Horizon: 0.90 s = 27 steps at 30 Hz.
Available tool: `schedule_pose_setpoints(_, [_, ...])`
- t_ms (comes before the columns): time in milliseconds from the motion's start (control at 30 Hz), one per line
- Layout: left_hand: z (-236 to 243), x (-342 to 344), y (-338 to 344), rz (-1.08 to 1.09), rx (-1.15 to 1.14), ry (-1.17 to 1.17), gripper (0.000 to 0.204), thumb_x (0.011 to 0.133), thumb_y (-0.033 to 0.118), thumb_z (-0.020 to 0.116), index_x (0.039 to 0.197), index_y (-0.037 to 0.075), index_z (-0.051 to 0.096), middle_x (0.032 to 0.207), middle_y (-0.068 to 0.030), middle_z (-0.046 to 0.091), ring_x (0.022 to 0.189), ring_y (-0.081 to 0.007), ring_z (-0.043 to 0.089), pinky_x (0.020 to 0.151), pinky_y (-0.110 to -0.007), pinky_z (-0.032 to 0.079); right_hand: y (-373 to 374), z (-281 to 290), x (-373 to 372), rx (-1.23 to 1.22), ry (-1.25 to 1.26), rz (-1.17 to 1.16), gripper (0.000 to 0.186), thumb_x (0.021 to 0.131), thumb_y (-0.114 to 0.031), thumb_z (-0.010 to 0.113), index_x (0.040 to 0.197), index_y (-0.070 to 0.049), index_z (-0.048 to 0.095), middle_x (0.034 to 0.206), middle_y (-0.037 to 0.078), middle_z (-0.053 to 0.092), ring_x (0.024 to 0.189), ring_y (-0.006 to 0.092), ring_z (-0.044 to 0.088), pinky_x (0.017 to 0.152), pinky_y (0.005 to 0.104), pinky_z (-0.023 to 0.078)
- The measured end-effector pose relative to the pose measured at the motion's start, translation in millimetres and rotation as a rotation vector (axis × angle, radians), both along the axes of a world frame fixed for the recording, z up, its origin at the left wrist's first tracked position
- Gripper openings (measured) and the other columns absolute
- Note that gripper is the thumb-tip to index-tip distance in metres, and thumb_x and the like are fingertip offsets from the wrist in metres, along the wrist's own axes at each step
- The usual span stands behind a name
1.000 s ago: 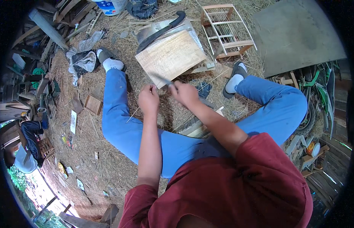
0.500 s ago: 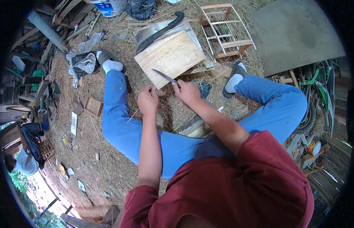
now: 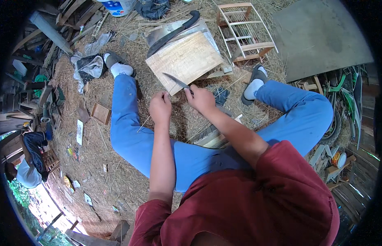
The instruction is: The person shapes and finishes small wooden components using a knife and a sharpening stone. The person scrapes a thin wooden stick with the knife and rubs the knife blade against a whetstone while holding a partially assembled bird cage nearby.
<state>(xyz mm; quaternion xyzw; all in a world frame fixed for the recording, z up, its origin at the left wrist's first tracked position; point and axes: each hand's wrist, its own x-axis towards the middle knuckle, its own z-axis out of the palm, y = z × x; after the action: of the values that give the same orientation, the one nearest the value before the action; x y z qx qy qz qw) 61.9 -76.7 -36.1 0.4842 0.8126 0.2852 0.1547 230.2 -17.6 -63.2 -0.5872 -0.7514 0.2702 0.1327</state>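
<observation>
My right hand (image 3: 201, 99) is wrapped round the handle of a knife (image 3: 176, 80), whose dark blade points left over the near corner of a pale wooden board (image 3: 187, 57). Close beside it on the left, my left hand (image 3: 160, 107) is closed in a pinch on a thin stick (image 3: 144, 124). The stick's lower end sticks out below the hand, above my left thigh; its upper part is hidden by the fingers. Along the far side of the board lies a machete (image 3: 172, 35) with a black handle.
A small slatted wooden frame (image 3: 245, 35) stands right of the board, near a large grey sheet (image 3: 318, 41). A shallow wooden box (image 3: 100, 113) lies left of my leg. Another person (image 3: 30, 168) sits at far left. A white bucket (image 3: 118, 7) stands at the back.
The knife and my right hand have shifted very slightly left and up. My left hand holds almost the same place, still pinching the stick.
</observation>
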Motion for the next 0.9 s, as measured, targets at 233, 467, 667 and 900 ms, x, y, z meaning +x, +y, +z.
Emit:
schedule_pose_setpoints(233, [2.8,-2.4,-0.8,-0.006,-0.018,0.038,0.02,0.095,0.02,0.064,0.1,0.003,0.074,0.1,-0.0201,0.072,0.093,-0.0396,0.069,0.082,-0.046,0.053,-4.7,5.2,-0.1,-0.002,-0.023,0.106,0.041,0.099,-0.046,0.053,0.089,-0.009,0.065,0.074,0.021,0.07,0.068,0.0421,0.07,0.063,0.0543,0.056])
schedule_pose_setpoints(467, [3.0,-2.4,0.8,-0.02,-0.003,0.022,0.02,0.095,0.02,0.064,0.1,0.003,0.074,0.099,-0.0203,0.072,0.093,-0.04,0.069,0.082,-0.046,0.053,-6.4,3.8,-3.1,0.019,0.004,0.098,0.04,0.098,-0.047,0.054,0.09,-0.01,0.066,0.07,0.019,0.069,0.065,0.0429,0.069,0.062,0.0551,0.055])
schedule_pose_setpoints(667, [1.7,-4.3,1.7,-0.029,-0.021,0.052,0.021,0.094,0.02,0.065,0.1,0.002,0.073,0.099,-0.0208,0.072,0.091,-0.0406,0.069,0.081,-0.047,0.053,-2.9,1.0,-4.5,-0.006,0.008,0.06,0.039,0.098,-0.046,0.053,0.089,-0.01,0.065,0.072,0.02,0.069,0.065,0.0436,0.069,0.062,0.0564,0.055])
schedule_pose_setpoints(900, [1.0,-2.1,1.9,-0.008,0.0,0.023,0.022,0.094,0.021,0.066,0.1,0.001,0.074,0.096,-0.022,0.071,0.088,-0.0409,0.069,0.079,-0.047,0.053,-3.3,2.7,-1.8,-0.049,0.001,0.025,0.039,0.099,-0.046,0.052,0.091,-0.011,0.065,0.072,0.02,0.069,0.067,0.0442,0.069,0.063,0.0565,0.055])
